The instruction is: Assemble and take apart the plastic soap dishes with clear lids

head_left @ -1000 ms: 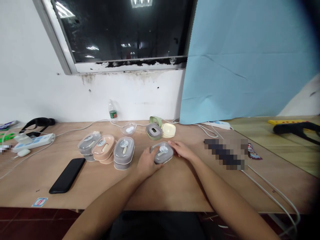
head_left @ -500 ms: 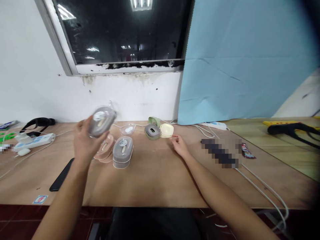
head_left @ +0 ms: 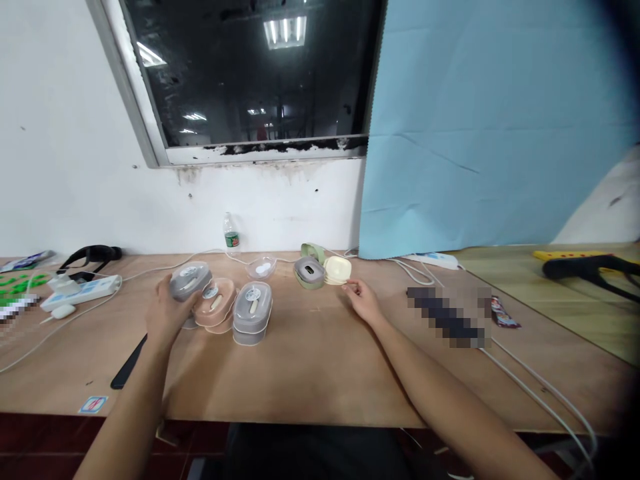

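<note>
My left hand [head_left: 167, 310] is wrapped round the side of a grey lidded box [head_left: 191, 277] with a clear top. It is at the left end of the group, over another grey box that is mostly hidden. Beside it stand stacked pink boxes [head_left: 216, 303] and, further right, stacked grey boxes [head_left: 253, 308], each with a pale handle piece under the lid. My right hand [head_left: 364, 301] rests on the table, its fingers loosely extended to the edge of a stack of cream dishes [head_left: 339, 268]. Whether the fingertips touch the dishes is unclear.
Behind are a clear lid [head_left: 261, 268], a grey and green container [head_left: 309, 272] and a bottle [head_left: 231, 235]. A black phone [head_left: 129, 363] lies by my left forearm. Power strips [head_left: 83, 293] and cables lie left and back right. A snack wrapper [head_left: 504, 312] is at right.
My left hand has lowered the grey box from mid-air to the left end of the group, beside the pink boxes. My right hand stays by the cream dishes. The view has tilted up slightly.
</note>
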A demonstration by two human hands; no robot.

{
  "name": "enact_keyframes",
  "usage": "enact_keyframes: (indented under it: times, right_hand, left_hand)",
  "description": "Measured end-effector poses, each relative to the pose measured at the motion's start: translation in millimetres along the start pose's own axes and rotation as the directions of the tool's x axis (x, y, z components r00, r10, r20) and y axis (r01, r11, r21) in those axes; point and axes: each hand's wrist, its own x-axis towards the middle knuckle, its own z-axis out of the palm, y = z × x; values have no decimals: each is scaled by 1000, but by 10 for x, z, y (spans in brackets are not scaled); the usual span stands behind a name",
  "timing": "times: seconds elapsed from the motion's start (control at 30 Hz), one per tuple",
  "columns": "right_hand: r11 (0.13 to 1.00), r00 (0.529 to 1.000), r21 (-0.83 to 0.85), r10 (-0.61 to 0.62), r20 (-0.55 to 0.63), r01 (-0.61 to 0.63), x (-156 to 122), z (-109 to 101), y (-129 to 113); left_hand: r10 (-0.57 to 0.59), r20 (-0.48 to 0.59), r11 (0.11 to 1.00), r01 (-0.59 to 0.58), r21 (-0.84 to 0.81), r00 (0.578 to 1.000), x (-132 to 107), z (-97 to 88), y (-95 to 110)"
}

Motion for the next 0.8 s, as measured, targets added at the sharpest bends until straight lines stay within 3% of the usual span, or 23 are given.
enact_keyframes:
  times: [0.1, 0.2, 0.27, 0.3, 0.43, 0.47, 0.57, 0.63, 0.67, 0.7, 0.77, 0.8]
  right_hand:
    - [998, 998, -64, -18, -64, 14, 47, 0, 7]
    - [985, 992, -168, -48, -117, 28, 118, 14, -8]
    - [974, 993, -225, -61, -105, 36, 163, 38, -31]
    - [969, 995, -244, -65, -81, 43, 182, 54, -43]
    - [959, 993, -267, -78, 84, 98, 228, 114, -58]
    - [954, 990, -279, -78, 118, 109, 233, 123, -50]
    - [932, 986, -341, -76, 152, 124, 240, 134, -12]
    - [918, 990, -381, -63, 128, 108, 240, 129, 12]
    - [913, 993, -397, -49, 110, 89, 238, 122, 20]
    - [909, 995, -411, -29, 91, 64, 233, 110, 22]
    - [903, 999, -429, -6, 52, 28, 213, 69, 6]
    - [900, 999, -436, -9, 35, 24, 196, 39, -16]
  left_hand:
    - [3, -36, 1000, -4, -27, 999, 26, -23, -7]
    - [69, -213, 993, -87, -77, 975, 18, -64, 86]
    - [178, -381, 957, -250, -148, 908, -54, -89, 221]
    - [238, -462, 917, -355, -184, 854, -121, -99, 306]
    - [402, -650, 644, -704, -299, 645, -600, -115, 720]
    - [430, -659, 563, -754, -338, 617, -754, -110, 835]
    - [675, -504, 325, -830, -452, 539, -1193, -49, 1194]
    - [882, -255, 211, -816, -539, 396, -1401, 64, 1425]
    - [933, -168, 171, -803, -571, 318, -1470, 149, 1526]
    - [957, -104, 158, -788, -595, 270, -1514, 254, 1613]
    - [966, -8, 196, -753, -629, 258, -1541, 506, 1732]
    - [958, 38, 242, -727, -642, 285, -1533, 638, 1761]
